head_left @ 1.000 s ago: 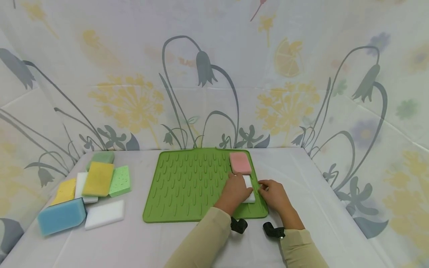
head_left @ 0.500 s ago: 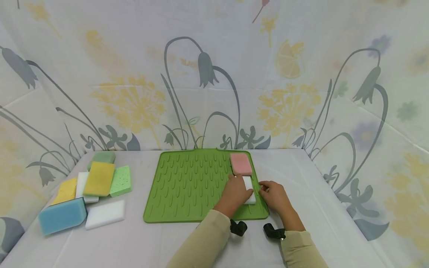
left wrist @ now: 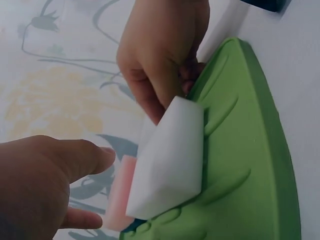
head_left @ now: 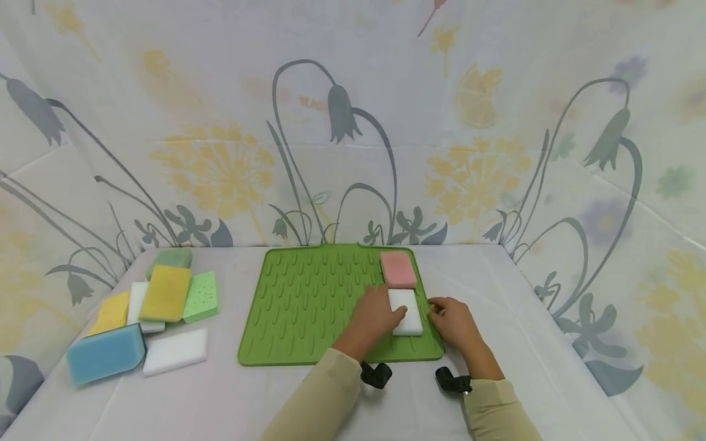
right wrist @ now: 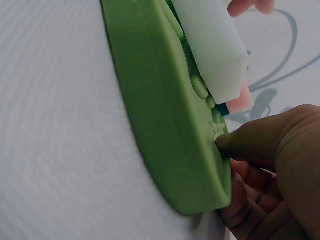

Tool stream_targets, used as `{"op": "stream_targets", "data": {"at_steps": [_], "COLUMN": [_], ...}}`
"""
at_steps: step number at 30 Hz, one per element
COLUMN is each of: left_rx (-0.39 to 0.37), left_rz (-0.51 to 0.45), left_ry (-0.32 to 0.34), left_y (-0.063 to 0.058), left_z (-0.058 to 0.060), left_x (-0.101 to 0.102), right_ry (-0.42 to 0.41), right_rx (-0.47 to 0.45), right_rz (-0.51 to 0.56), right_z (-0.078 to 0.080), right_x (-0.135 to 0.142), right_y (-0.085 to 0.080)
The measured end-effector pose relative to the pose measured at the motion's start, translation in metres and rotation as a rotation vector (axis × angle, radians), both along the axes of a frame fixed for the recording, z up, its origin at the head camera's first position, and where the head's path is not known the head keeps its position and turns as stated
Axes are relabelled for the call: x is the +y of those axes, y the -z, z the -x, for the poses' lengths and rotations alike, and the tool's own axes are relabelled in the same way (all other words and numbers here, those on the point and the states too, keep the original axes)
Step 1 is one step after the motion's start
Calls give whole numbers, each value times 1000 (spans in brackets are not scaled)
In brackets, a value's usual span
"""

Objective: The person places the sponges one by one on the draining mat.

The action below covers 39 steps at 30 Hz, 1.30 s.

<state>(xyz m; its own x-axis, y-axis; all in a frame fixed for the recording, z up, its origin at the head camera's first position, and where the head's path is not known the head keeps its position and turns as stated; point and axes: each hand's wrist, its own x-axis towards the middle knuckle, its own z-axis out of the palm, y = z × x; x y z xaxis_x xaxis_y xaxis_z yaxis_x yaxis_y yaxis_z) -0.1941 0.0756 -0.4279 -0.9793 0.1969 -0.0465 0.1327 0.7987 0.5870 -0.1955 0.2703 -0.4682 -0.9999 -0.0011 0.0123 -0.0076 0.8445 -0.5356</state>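
Two sponges are on the green mat: a pink sponge near the far right corner and a white sponge just in front of it, both lying flat. Seven more sponges sit on the left of the table, off the mat, so most seem left to do. The left hand is open by the white sponge, holding nothing. The right hand pinches the mat's edge, thumb inside, fingers curled.

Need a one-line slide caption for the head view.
Left hand by a white sponge on a green mat, right hand at the mat's right edge, pink sponge beyond.
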Motion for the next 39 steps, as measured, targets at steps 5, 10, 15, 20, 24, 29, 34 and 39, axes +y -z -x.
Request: {"op": "stream_targets", "data": {"at_steps": [5,10,15,20,24,29,34,39], "left_rx": [16,27,86,158,201,272,340,322], "left_rz": [69,35,90,185,232,231,231,218], "left_ry": [11,-11,-33,-41,-43,-29,-16,4], "left_y": [-2,-1,5,9,6,6,11,12], "left_z": [-1,-1,0,-2,-5,-8,-10,-14], "left_x": [-16,-38,-63,-84,-99,-121,-146,-169], "right_ry": [2,1,0,7,9,9,7,11], "right_rx": [0,1,-3,-7,-10,-1,3,2], "right_rz": [-2,-1,-17,-16,-12,-12,-10,-12], "right_z": [1,2,2,1,2,1,1,0], "right_x": [1,2,0,0,1,1,0,1], "right_y": [2,3,3,2,3,5,3,3]}}
